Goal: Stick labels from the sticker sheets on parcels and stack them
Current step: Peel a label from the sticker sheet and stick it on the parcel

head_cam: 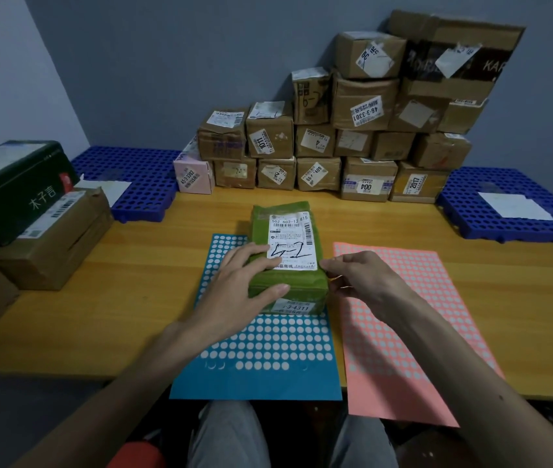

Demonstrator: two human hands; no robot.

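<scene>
A green parcel (288, 285) with a white shipping label lies on the upper part of the blue sticker sheet (261, 376) in the middle of the wooden table (140, 298). My left hand (238, 288) rests on the parcel's left side, fingers spread across its top and thumb on its near face. My right hand (359, 276) is at the parcel's right edge, fingers curled with the fingertips touching the corner of the label. The pink sticker sheet (413, 349) lies to the right, partly under my right forearm.
A stack of labelled cardboard parcels (363, 130) stands against the back wall. Blue plastic pallets lie at the back left (140, 177) and right (504, 211). More boxes, one dark green (12, 187), sit at the left edge of the table.
</scene>
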